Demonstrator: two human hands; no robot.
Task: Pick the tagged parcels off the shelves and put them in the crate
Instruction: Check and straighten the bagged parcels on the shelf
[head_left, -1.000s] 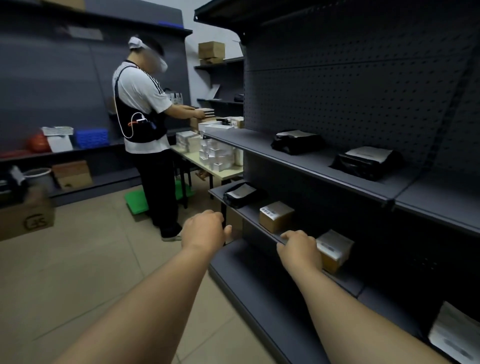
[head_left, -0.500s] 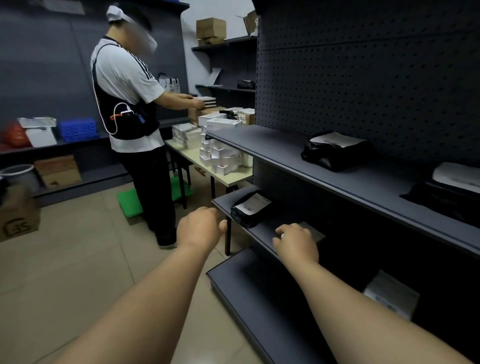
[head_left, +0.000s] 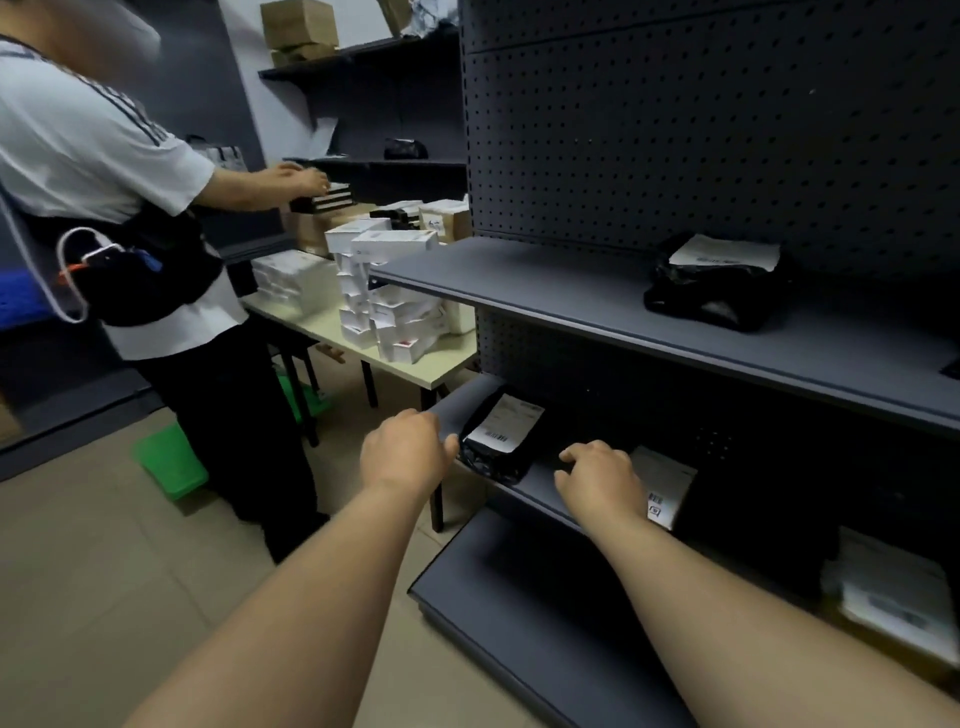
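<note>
Reaching toward the middle shelf (head_left: 524, 493), a person extends both bare hands at a black bagged parcel (head_left: 496, 441) with a white barcode tag, lying at the shelf's near end. The left hand (head_left: 405, 449) hovers just beside the parcel's left edge, fingers curled, holding nothing; whether it touches the bag cannot be told. The right hand (head_left: 597, 475) hangs loosely curled just to the parcel's right, also holding nothing, partly covering a labelled box (head_left: 670, 493) behind it. A sound lift would likely take the soft bag from both sides, under its bulk, so that it does not sag or slip. No crate is in view. A second black parcel (head_left: 719, 283) sits on the upper shelf; another labelled package (head_left: 893, 597) below is blurred. A second person (head_left: 119, 208) works at a counter (head_left: 415, 364) stacked with white boxes.
</note>
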